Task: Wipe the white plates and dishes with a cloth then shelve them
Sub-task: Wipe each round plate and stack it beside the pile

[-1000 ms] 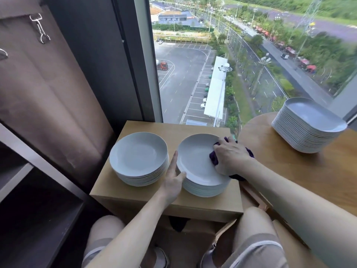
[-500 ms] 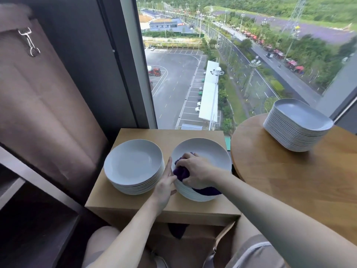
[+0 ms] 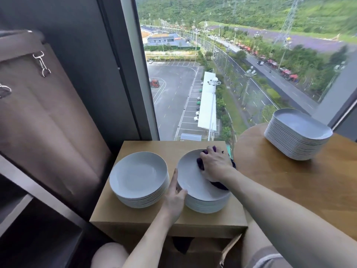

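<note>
The dark shelf (image 3: 29, 206) on your left shows no crockery in the part that is in view, so I judge that nothing has been put away yet. The round table (image 3: 309, 200) on your right carries a tall pile of oblong dishes (image 3: 297, 136) at its far edge, by the window, well apart from both your hands.

Between shelf and table is the low wooden stand (image 3: 135, 221). Two stacks of round plates sit side by side on it, close but not touching. The left stack (image 3: 139, 178) is toward the stand's left edge and the right stack (image 3: 208, 204) toward its right edge. You are working on the right one.

Your right hand (image 3: 215, 164) is curled round the purple cloth (image 3: 201, 164) and presses it into the far right of the top plate (image 3: 193, 180), with a tail of cloth trailing over the rim under your wrist. Your left hand (image 3: 174, 199) steadies that plate at its near left rim, thumb on top and forefinger laid along the edge.

The step in hand is wiping, on a single plate. Whether the left stack is the wiped pile cannot be told, since both stacks look equally clean. As I read it, you are early in the job. The rest of this stack and the dishes are yet to be wiped, and all of it has yet to be shelved.
</note>
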The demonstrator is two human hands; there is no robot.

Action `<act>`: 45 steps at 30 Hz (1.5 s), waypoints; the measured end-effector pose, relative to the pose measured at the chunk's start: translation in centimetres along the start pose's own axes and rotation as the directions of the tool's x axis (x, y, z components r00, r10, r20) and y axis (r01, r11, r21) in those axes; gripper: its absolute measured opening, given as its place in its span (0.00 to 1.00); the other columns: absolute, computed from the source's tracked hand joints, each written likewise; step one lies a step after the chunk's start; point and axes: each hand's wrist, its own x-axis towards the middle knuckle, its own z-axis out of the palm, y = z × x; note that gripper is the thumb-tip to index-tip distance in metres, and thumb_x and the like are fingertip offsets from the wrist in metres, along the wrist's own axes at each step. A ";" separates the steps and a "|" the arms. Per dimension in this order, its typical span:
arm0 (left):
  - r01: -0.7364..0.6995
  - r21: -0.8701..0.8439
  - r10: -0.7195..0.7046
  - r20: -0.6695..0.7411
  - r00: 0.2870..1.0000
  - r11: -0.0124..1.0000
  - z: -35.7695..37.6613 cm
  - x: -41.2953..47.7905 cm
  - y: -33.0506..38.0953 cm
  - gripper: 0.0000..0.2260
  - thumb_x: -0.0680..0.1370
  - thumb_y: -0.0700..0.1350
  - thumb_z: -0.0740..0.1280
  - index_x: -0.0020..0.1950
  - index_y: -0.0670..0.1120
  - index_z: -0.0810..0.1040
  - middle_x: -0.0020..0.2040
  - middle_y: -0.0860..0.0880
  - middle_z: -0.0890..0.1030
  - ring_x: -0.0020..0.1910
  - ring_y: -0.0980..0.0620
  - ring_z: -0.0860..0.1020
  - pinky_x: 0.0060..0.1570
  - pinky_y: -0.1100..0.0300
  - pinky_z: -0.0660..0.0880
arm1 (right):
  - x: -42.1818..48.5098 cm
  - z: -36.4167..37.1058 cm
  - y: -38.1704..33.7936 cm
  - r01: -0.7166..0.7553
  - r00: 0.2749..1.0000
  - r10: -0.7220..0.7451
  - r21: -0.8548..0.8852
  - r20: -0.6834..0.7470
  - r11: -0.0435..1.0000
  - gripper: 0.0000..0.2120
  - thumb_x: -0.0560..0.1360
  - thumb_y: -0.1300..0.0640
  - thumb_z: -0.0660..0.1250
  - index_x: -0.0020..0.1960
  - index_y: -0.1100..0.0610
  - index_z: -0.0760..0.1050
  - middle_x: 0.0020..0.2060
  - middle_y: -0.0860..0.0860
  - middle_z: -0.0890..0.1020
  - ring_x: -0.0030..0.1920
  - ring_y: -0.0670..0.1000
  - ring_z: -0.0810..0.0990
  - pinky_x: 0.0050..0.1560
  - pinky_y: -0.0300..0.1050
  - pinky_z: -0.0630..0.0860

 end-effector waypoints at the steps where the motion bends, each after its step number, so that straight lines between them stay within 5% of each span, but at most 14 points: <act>1: -0.004 -0.001 0.004 0.004 1.000 1.000 0.0 0.0 -0.1 0.33 0.73 0.49 0.64 0.63 0.86 0.61 0.72 0.57 0.75 0.71 0.53 0.73 0.75 0.44 0.69 | -0.3 -0.1 0.3 -0.013 1.000 0.013 -0.012 0.020 1.000 0.17 0.76 0.49 0.64 0.64 0.51 0.71 0.67 0.56 0.69 0.65 0.62 0.68 0.60 0.58 0.70; 10: 0.006 0.017 -0.007 0.070 0.998 1.000 -0.4 -0.5 0.3 0.34 0.84 0.40 0.62 0.73 0.77 0.55 0.78 0.54 0.69 0.75 0.51 0.68 0.77 0.43 0.66 | -5.7 -0.7 -0.1 0.039 0.981 -0.048 0.051 0.188 0.998 0.16 0.76 0.45 0.60 0.60 0.49 0.73 0.57 0.53 0.70 0.63 0.60 0.68 0.61 0.55 0.67; 14: 0.029 0.041 -0.031 0.039 0.999 0.999 -0.6 -0.4 0.3 0.33 0.78 0.49 0.64 0.67 0.85 0.56 0.75 0.52 0.74 0.72 0.45 0.72 0.75 0.43 0.68 | -6.7 -1.5 -1.8 0.149 0.948 -0.180 0.134 0.261 0.980 0.13 0.76 0.46 0.59 0.58 0.47 0.74 0.54 0.51 0.71 0.60 0.57 0.67 0.59 0.54 0.67; 19: 0.028 0.015 -0.029 0.068 0.997 0.999 -0.5 0.2 -0.8 0.35 0.70 0.60 0.66 0.72 0.82 0.55 0.79 0.52 0.69 0.77 0.46 0.67 0.78 0.40 0.63 | -5.6 -1.0 -3.2 0.189 0.951 -0.246 0.279 0.186 0.942 0.15 0.76 0.45 0.62 0.61 0.47 0.73 0.52 0.47 0.69 0.60 0.55 0.68 0.59 0.51 0.69; 22: -0.003 -0.028 0.005 0.072 0.997 1.000 -0.2 0.4 -1.3 0.32 0.76 0.54 0.64 0.68 0.85 0.56 0.81 0.53 0.66 0.79 0.47 0.65 0.79 0.38 0.60 | -4.3 -0.5 -3.8 0.225 0.953 -0.274 0.302 0.130 0.926 0.17 0.75 0.48 0.65 0.63 0.48 0.71 0.56 0.48 0.70 0.63 0.54 0.67 0.61 0.53 0.69; 29: -0.102 -0.051 0.104 0.041 0.994 0.993 0.4 -1.0 1.2 0.34 0.83 0.30 0.58 0.77 0.64 0.55 0.80 0.46 0.67 0.77 0.35 0.61 0.75 0.40 0.57 | -1.3 -0.3 -4.9 0.244 0.969 -0.247 0.113 0.009 0.963 0.25 0.76 0.47 0.65 0.70 0.53 0.66 0.69 0.55 0.67 0.68 0.62 0.64 0.63 0.58 0.67; 33: -0.021 0.026 0.019 0.059 0.998 0.999 0.1 -0.8 0.8 0.34 0.83 0.34 0.59 0.84 0.58 0.52 0.79 0.36 0.64 0.77 0.33 0.61 0.76 0.41 0.58 | 0.2 -0.6 -2.8 0.130 0.989 -0.137 0.119 0.053 0.984 0.26 0.77 0.47 0.63 0.72 0.53 0.64 0.69 0.56 0.66 0.69 0.63 0.65 0.66 0.61 0.68; 38: -0.004 0.082 0.000 0.043 0.999 0.997 0.2 -0.7 0.6 0.36 0.81 0.41 0.61 0.84 0.61 0.51 0.80 0.51 0.66 0.77 0.48 0.66 0.80 0.48 0.60 | -0.3 -0.9 0.4 0.034 0.991 -0.041 0.054 0.130 0.998 0.25 0.77 0.44 0.60 0.71 0.52 0.63 0.69 0.56 0.66 0.68 0.63 0.66 0.65 0.61 0.70; 45: -0.004 0.134 -0.002 0.043 0.999 0.991 0.0 -0.4 0.1 0.34 0.84 0.40 0.60 0.84 0.63 0.49 0.81 0.47 0.65 0.78 0.38 0.63 0.77 0.41 0.60 | -4.9 -0.8 1.0 0.107 0.955 -0.137 0.127 0.262 0.986 0.21 0.76 0.46 0.60 0.67 0.50 0.66 0.61 0.53 0.67 0.64 0.61 0.67 0.64 0.58 0.68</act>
